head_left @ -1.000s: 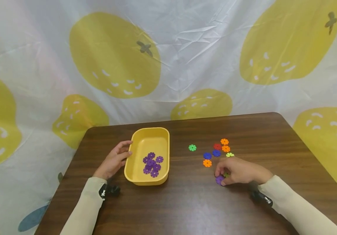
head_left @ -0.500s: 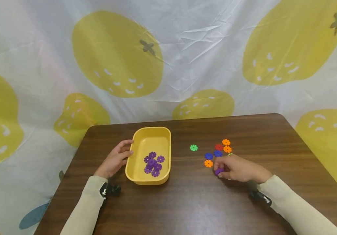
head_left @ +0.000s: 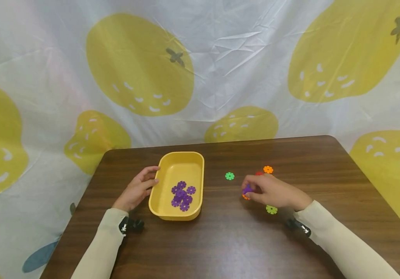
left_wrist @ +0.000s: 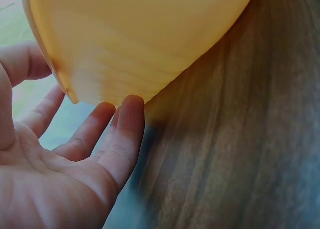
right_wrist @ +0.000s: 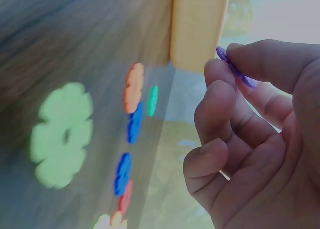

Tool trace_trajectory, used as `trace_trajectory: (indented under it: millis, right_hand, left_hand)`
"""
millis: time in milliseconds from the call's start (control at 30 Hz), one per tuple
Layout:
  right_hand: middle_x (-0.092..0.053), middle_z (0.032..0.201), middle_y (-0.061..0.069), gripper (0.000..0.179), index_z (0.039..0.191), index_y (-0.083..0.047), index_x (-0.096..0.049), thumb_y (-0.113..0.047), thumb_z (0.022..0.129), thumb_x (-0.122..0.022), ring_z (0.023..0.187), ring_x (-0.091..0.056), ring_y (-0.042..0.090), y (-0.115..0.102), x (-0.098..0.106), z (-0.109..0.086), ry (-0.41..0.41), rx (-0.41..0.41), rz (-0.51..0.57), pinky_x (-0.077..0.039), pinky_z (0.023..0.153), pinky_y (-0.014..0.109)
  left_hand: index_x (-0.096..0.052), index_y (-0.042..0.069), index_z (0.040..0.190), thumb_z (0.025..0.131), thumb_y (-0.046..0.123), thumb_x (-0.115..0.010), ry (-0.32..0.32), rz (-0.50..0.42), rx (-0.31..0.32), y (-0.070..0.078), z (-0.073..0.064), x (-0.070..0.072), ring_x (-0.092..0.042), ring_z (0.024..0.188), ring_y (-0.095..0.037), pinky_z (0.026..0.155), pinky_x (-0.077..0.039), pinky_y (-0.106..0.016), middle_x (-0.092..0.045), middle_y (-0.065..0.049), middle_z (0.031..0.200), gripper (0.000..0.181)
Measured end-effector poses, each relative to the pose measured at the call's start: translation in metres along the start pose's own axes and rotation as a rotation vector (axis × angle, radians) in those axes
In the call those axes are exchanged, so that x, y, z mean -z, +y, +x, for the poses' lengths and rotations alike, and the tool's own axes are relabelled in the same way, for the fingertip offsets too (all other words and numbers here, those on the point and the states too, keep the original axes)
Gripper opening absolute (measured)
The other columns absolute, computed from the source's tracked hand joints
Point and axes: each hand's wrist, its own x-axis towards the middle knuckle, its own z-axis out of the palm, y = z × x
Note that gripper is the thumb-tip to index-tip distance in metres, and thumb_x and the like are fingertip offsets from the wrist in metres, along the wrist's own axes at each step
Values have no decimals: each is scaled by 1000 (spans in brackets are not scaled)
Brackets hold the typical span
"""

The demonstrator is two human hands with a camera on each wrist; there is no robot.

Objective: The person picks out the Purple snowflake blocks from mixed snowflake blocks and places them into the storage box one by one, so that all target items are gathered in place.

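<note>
A yellow plastic bin (head_left: 200,182) stands left of centre, with several purple notched plastic discs (head_left: 184,207) piled inside. At its left wall, my left hand (head_left: 137,190) holds the rim, thumb over the edge and other fingers (left_wrist: 131,119) against the outer side. My right hand (head_left: 273,190) pinches one purple notched disc (right_wrist: 235,68) between thumb and forefinger, raised off the table. Under and around this hand lie loose discs: lime green (head_left: 271,209), orange (head_left: 268,169), and red and blue ones mostly hidden in the head view.
A green disc (head_left: 229,176) lies on the brown wooden table (head_left: 227,244) between the bin and the right hand. Blue discs (right_wrist: 123,174) show in the right wrist view. Behind the table hangs a white curtain (head_left: 217,77) with yellow fruit prints.
My right hand has taken the purple disc off the table and moved left and away from me with it, uncovering the lime green disc. My left hand stays at the bin.
</note>
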Motion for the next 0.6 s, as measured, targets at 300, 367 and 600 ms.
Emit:
trace_trajectory:
  millis: [300, 367, 600]
  right_hand:
    - [-62, 74, -12, 14, 109, -20, -68, -13, 99, -73, 62, -51, 1, -11, 0, 16, 24, 16, 56, -49, 57, 22]
    - [-62, 73, -12, 13, 110, -21, -68, -14, 100, -73, 61, -52, 2, -13, 0, 20, 33, 15, 64, -49, 57, 22]
    - [-60, 71, -16, 14, 114, -24, -70, -17, 102, -71, 59, -50, 1, -19, 0, 41, 60, 37, 67, -47, 57, 22]
  left_hand:
    - [-41, 11, 157, 107, 9, -59, 2, -2, 4, 0, 1, -2, -64, 122, -29, 95, -62, -37, -45, -29, 153, 54]
    - [-41, 11, 157, 107, 9, -59, 1, -1, 3, 1, 1, -3, -64, 123, -29, 95, -62, -37, -45, -29, 153, 54]
    - [-39, 10, 158, 107, 9, -59, -3, 2, -1, 3, 2, -3, -64, 124, -30, 95, -63, -37, -45, -29, 153, 55]
